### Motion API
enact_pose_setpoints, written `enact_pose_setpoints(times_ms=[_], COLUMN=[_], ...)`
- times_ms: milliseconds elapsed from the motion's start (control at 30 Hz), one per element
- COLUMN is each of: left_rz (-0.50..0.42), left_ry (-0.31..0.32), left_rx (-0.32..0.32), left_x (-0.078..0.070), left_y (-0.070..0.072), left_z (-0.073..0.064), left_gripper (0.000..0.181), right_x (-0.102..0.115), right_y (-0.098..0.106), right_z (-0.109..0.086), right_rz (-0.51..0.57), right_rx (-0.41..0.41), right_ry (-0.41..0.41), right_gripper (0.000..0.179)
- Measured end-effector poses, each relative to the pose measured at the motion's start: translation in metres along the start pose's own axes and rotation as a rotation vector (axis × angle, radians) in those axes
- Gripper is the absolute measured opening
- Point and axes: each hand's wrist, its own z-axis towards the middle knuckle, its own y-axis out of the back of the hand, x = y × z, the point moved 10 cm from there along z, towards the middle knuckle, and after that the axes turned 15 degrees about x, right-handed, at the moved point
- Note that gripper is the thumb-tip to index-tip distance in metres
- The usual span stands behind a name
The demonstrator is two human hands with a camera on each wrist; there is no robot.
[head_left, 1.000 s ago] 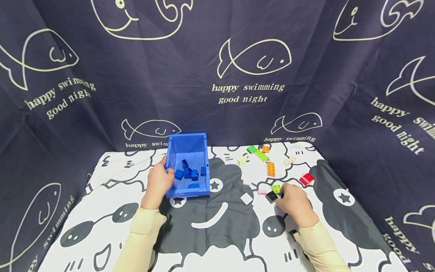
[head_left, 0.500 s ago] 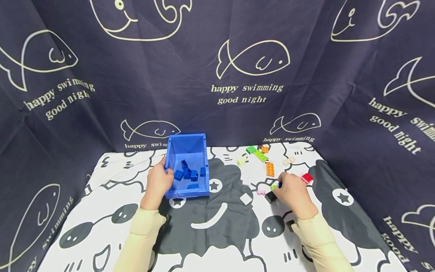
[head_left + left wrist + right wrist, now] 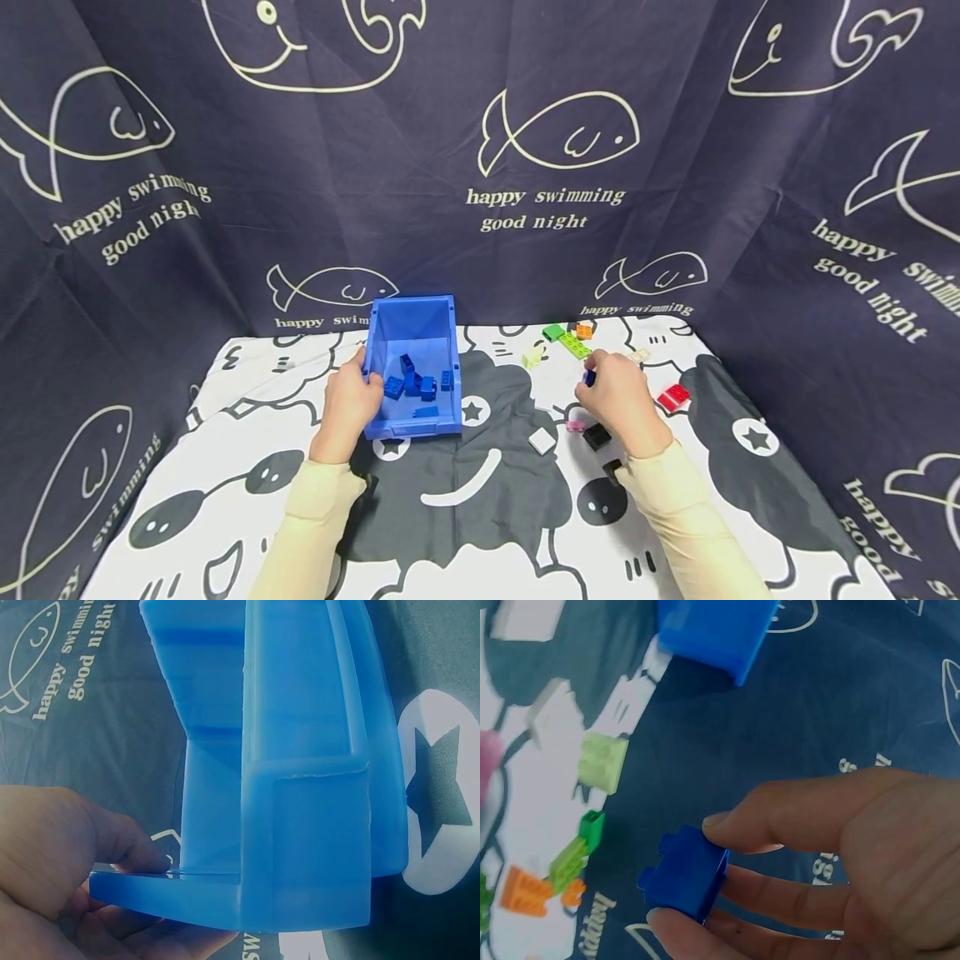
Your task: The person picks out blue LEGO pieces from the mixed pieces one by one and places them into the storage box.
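A dark blue building brick (image 3: 686,874) is pinched between the thumb and fingers of my right hand (image 3: 621,402), which hovers above the scattered bricks. In the head view only a bit of that brick shows past the fingers. My left hand (image 3: 351,407) grips the left wall of a blue plastic bin (image 3: 415,317); in the left wrist view the thumb lies on one side of the wall (image 3: 165,896) and the fingers on the other. Several blue bricks (image 3: 412,382) lie on the bin's floor.
Right of the bin lie a white brick (image 3: 542,441), a black brick (image 3: 597,436), a pink brick (image 3: 575,426), a red brick (image 3: 673,397), a lime brick (image 3: 574,345), a green brick (image 3: 552,332) and an orange brick (image 3: 526,891). A dark fabric curtain (image 3: 420,167) stands behind.
My right hand has risen from beside the black and lime bricks and moved left and away from me, carrying the blue brick. My left hand and the bin stay put.
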Motion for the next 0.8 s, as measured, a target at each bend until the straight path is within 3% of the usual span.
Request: enact_pose_setpoints(times_ms=[400,800], left_rz=[0.004,0.004], left_ry=[-0.003,-0.004], left_rx=[0.0,-0.005], left_x=[0.0,0.0], left_y=[-0.001,-0.001], left_z=[0.0,0.0], left_gripper=[0.06,0.06], right_x=[0.053,0.104], right_y=[0.019,0.02], right_z=[0.018,0.033], right_rz=[0.054,0.107], right_rx=[-0.079,-0.097], right_ry=[0.073,0.125], right_gripper=[0.03,0.029])
